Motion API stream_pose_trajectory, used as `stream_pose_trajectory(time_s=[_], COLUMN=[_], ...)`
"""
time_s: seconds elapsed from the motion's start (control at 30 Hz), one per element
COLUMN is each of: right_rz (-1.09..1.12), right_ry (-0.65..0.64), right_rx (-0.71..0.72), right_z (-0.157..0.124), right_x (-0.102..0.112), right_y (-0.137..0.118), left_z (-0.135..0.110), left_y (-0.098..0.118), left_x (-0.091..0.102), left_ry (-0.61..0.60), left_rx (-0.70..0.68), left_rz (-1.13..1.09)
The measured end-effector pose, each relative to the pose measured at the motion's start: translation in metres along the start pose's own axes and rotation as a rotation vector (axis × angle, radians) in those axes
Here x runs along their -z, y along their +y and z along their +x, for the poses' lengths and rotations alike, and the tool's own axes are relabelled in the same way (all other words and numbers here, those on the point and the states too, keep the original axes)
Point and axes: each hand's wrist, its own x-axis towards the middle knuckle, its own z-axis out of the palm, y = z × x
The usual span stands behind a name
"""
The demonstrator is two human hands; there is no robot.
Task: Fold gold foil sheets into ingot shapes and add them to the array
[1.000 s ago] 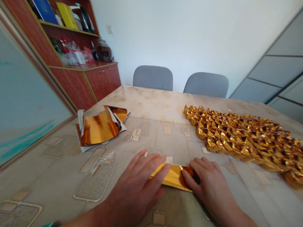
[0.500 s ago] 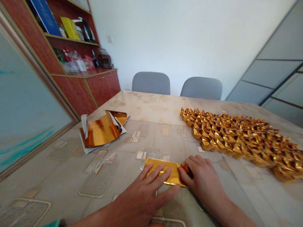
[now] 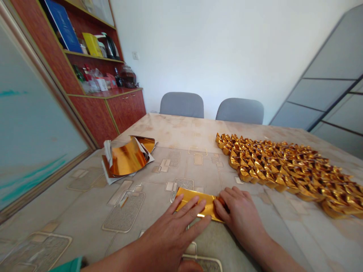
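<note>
Tablecloth (image 3: 193, 128) of patterned vinyl is laid with rows of folded gold-foil ingots (image 3: 283, 170) at right and a foil-sheet stack (image 3: 127, 158) at left. Between them, a gold foil strip (image 3: 187, 193) is pressed by the left hand (image 3: 167, 238), fingers spread flat, and the right hand (image 3: 241, 215), fingers curved over its end, though whether it is gripped cannot be told. A crease appears to be being set, and a further fold would be called for.

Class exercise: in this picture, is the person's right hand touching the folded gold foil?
Touching. The head view shows the right hand pressed against the right end of the folded gold foil, with no table showing between them.
</note>
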Motion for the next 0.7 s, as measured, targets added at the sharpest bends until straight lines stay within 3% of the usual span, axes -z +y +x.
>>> stream_pose_trajectory(time_s=[0.23,0.4,0.7], right_rz=[0.002,-0.006,-0.035], right_ry=[0.008,-0.027,0.067], right_rx=[0.02,-0.001,-0.016], right_z=[0.0,0.0,-0.004], right_x=[0.0,-0.002,0.007], right_y=[0.001,-0.001,-0.002], left_z=[0.0,0.002,0.002], left_y=[-0.002,-0.001,-0.004], left_x=[-0.003,-0.001,0.003], left_ry=[0.037,-0.004,0.001], left_rx=[-0.016,0.001,-0.014], left_rz=[0.007,-0.005,-0.009])
